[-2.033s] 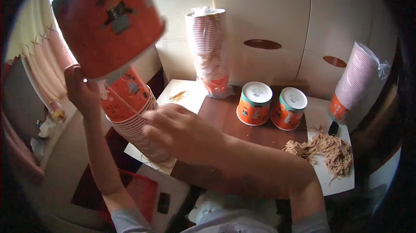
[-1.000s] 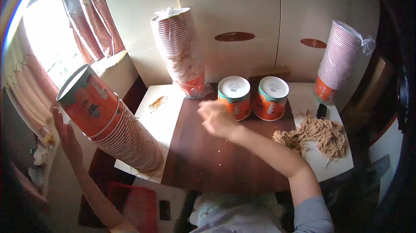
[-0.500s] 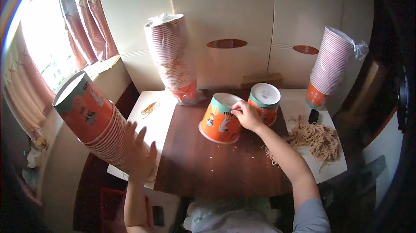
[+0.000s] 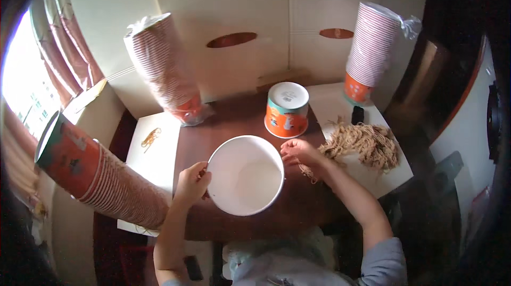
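A paper bucket (image 4: 244,177) is tipped with its white inside and round mouth facing me, over the near middle of the table. My left hand (image 4: 192,182) is closed on its left rim, thumb on top. At the right rim is my right hand (image 4: 301,154), its fingers curled against the edge; the fingertips are partly hidden. Beyond them a second paper bucket (image 4: 287,118), orange and green, stands upside down. A long leaning stack of nested paper buckets (image 4: 101,171) lies beside my left forearm.
Bagged bucket stacks stand at the back left (image 4: 162,68) and back right (image 4: 372,46). Tangled brown twine (image 4: 367,145) lies on the right, beside a small black object (image 4: 357,115). Thin yellowish loops (image 4: 151,138) rest on the left white surface.
The nearer bucket, upside down before, has been lifted toward me and turned mouth up. My left hand has moved from the leaning stack to its rim; my right hand has left its base.
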Demonstrator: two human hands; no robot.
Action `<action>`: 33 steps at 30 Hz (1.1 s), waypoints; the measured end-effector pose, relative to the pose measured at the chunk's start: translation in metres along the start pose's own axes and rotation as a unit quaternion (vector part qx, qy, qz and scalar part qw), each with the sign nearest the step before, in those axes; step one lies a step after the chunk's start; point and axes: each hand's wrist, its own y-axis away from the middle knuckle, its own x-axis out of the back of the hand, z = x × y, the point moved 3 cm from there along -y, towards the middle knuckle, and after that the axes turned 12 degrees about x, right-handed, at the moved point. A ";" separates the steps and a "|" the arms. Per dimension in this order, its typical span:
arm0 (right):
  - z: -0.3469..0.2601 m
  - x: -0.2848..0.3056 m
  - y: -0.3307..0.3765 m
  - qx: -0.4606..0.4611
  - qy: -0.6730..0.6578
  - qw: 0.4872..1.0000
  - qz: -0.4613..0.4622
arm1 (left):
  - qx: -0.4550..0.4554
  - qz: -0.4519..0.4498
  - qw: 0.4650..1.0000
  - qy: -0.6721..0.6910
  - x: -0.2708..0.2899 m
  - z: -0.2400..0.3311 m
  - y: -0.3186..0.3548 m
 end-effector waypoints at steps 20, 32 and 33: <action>-0.015 0.018 0.012 0.311 0.639 0.703 0.016 | 0.065 -0.087 0.994 -0.015 -0.034 -0.001 -0.011; -0.307 0.029 0.048 0.508 0.068 0.849 0.127 | 0.090 -0.123 0.986 0.067 -0.039 -0.003 -0.004; -0.310 0.016 0.050 0.502 0.084 0.856 0.094 | 0.090 -0.121 0.986 0.066 -0.038 -0.003 -0.001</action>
